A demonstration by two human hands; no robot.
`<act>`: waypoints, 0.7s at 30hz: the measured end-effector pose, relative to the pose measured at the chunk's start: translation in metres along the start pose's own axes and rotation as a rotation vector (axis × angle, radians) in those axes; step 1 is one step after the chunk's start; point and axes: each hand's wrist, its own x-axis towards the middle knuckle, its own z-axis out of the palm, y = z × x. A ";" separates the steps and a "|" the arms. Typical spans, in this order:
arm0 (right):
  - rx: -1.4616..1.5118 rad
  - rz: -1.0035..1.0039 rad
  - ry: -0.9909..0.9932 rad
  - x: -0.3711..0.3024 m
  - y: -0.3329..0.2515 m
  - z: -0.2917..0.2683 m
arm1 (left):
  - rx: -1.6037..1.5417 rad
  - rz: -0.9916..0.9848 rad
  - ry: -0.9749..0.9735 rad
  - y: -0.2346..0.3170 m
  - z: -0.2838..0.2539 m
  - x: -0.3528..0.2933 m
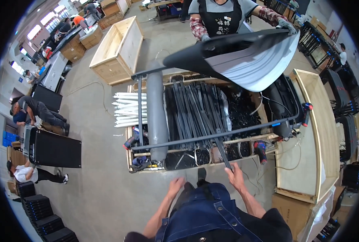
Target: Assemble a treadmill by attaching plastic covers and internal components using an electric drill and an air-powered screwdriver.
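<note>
Bars – dark, overlapping, too many to count – fill the middle of one wooden-edged bench. One dark bar runs from the front rail of one rectangular metal frame toward the person; the right hand grips its near end. The left hand is empty, fingers loosely curled, just short of the bench's front edge. One grey cylinder crosses the bench's left part, beside one bundle of white tubes, hard to count. Three power drills show: one at the left front corner, two toward the right. Opposite, one co-worker's two gloved hands hold one curved panel, pale inside. Two wooden crates stand nearby – one beyond, one right.
</note>
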 end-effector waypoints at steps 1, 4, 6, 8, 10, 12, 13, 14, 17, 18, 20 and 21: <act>-0.015 0.017 0.004 -0.028 -0.002 -0.012 | -0.087 0.044 -0.010 0.019 0.025 0.022; -0.136 0.131 -0.046 -0.103 -0.016 -0.044 | -0.440 0.024 -0.219 0.110 0.080 0.050; -0.363 0.009 -0.062 -0.140 -0.025 -0.064 | -0.582 0.074 -0.203 0.138 0.096 0.055; -0.431 0.023 -0.062 -0.166 -0.025 -0.081 | -0.601 0.124 -0.240 0.131 0.098 0.063; -0.543 -0.104 -0.072 -0.184 -0.027 -0.096 | -0.607 0.108 -0.208 0.141 0.102 0.036; -0.574 -0.075 -0.067 -0.191 -0.040 -0.111 | -0.569 0.141 -0.155 0.139 0.100 0.017; -0.563 -0.025 -0.122 -0.188 -0.046 -0.119 | -0.642 0.123 -0.141 0.142 0.099 0.009; -0.549 0.020 -0.179 -0.184 -0.048 -0.124 | -0.667 0.117 -0.118 0.147 0.100 0.003; -0.527 -0.194 -0.157 -0.164 -0.035 -0.141 | -0.644 0.235 -0.080 0.202 0.105 -0.010; -0.516 -0.192 -0.160 -0.158 -0.034 -0.149 | -0.630 0.277 -0.084 0.226 0.110 -0.007; -0.661 -0.123 -0.317 -0.129 -0.041 -0.165 | -0.563 0.291 -0.071 0.265 0.116 0.010; -0.643 -0.134 -0.325 -0.114 -0.041 -0.172 | -0.532 0.254 -0.091 0.283 0.119 0.025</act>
